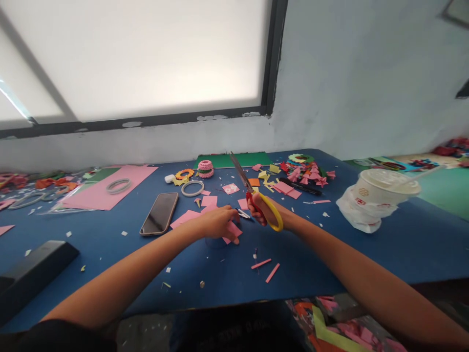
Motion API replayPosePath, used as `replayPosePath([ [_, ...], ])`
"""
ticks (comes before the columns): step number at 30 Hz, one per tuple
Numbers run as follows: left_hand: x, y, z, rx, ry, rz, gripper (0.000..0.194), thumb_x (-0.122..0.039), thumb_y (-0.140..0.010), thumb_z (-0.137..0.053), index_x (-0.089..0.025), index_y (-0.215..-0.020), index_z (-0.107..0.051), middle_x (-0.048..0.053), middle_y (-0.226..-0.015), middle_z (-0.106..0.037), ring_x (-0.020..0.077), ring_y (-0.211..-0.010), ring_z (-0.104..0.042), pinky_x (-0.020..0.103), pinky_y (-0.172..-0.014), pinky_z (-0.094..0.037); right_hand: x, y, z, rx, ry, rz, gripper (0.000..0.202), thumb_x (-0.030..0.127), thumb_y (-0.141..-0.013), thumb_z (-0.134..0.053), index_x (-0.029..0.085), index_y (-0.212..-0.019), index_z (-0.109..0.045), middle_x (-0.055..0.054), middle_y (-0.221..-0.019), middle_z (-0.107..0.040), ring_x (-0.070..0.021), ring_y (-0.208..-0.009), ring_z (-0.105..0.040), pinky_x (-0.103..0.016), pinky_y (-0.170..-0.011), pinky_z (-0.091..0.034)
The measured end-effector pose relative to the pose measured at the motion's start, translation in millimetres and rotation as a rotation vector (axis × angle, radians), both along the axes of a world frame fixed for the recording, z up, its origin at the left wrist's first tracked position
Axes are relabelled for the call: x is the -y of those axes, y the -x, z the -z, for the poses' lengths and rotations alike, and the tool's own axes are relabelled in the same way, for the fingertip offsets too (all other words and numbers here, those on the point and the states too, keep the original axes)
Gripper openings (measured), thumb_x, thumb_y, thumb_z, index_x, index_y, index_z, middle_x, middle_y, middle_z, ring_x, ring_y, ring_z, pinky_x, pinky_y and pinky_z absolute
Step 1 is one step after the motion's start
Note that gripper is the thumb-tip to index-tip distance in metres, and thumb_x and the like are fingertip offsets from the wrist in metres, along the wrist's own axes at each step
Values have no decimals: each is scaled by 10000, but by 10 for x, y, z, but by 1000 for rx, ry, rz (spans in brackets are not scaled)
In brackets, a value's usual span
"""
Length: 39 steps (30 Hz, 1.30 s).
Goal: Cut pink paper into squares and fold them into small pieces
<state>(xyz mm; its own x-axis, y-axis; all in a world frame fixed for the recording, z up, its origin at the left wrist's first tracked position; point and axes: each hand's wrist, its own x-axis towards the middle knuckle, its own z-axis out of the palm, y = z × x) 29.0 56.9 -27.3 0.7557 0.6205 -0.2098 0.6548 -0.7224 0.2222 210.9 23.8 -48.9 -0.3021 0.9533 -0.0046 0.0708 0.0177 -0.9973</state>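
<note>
My right hand (259,208) is wrapped round the red and yellow handles of a pair of scissors (241,171), whose blades point up and away from me. Just left of it, my left hand (222,223) reaches down over pink paper pieces (234,229), fingers bent and apart from the thumb. Whether its fingertips pinch a piece cannot be made out. A small metal tool (244,214) lies between the hands. Pink squares and strips (272,273) are scattered around them on the blue table (205,293).
A phone (159,214) lies left of my left hand. A tape roll (192,188), a green sheet (234,160) and a pile of folded paper (308,171) are farther back. At the right stands a lidded cup (377,195); a black object (36,274) is at near left.
</note>
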Motion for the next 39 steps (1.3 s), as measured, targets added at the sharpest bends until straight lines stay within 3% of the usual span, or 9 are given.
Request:
replayPosePath([
  [5, -189, -105, -138, -100, 214, 93, 663, -408, -450, -792, -226, -1044, -560, 34, -970, -556, 172, -682, -549, 227, -511, -371, -5, -1, 3, 29, -12, -3, 595, 793, -608, -405, 200, -609, -355, 102, -424, -293, -37, -319, -255, -167, -309, -251],
  [10, -209, -207, -198, -175, 129, 159, 520, -364, -405, -814, -216, -871, -636, 4, -850, -594, 164, -661, -540, 222, -517, -340, -11, -15, -9, 78, -36, -30, 594, 792, -622, -377, 199, -606, -359, 95, -432, -295, -42, -326, -271, -175, -318, -253],
  [13, -200, -221, -206, -191, 107, 177, 485, -366, -432, -804, -214, -864, -644, 8, -843, -596, 170, -680, -543, 219, -519, -336, -17, -30, -4, 116, -59, -35, 568, 766, -653, -358, 199, -611, -355, 90, -447, -295, -45, -338, -273, -181, -328, -264],
  [20, -246, -71, -118, -76, 165, 126, 333, -347, -539, -754, -185, -806, -639, 4, -759, -575, 145, -616, -511, 222, -505, -345, -85, -133, -53, 310, -137, 6, 419, 613, -736, -403, 196, -692, -415, 66, -498, -353, -77, -392, -345, -213, -388, -313],
  [26, -267, 96, -4, 109, 269, 95, 257, -345, -594, -715, -186, -785, -650, -5, -768, -558, 130, -652, -502, 216, -544, -355, -230, -300, -254, 560, -343, 49, 268, 436, -668, -616, 189, -643, -516, -13, -618, -532, -140, -580, -466, -245, -538, -290],
  [29, -211, 132, -3, 133, 271, 33, 216, -317, -580, -716, -171, -721, -640, -11, -725, -564, 128, -641, -497, 219, -546, -345, -228, -426, -254, 788, -448, 76, 309, 466, -649, -647, 193, -616, -505, -23, -581, -529, -151, -555, -450, -254, -525, -239],
  [33, -29, 227, -80, 242, 306, -74, 230, -378, -699, -618, -167, -787, -635, -5, -710, -588, 137, -670, -528, 217, -552, -355, -113, -609, -141, 1028, -540, 23, 302, 476, -759, -537, 183, -685, -537, -54, -636, -601, -157, -555, -480, -251, -507, -256],
  [39, 297, 376, -218, 777, 513, -575, 246, -367, -680, -642, -144, -784, -649, 39, -749, -626, 137, -680, -544, 217, -552, -373, 48, -636, -95, 1070, -476, -79, 261, 406, -800, -503, 190, -654, -515, -22, -617, -643, -143, -529, -513, -236, -500, -285],
])
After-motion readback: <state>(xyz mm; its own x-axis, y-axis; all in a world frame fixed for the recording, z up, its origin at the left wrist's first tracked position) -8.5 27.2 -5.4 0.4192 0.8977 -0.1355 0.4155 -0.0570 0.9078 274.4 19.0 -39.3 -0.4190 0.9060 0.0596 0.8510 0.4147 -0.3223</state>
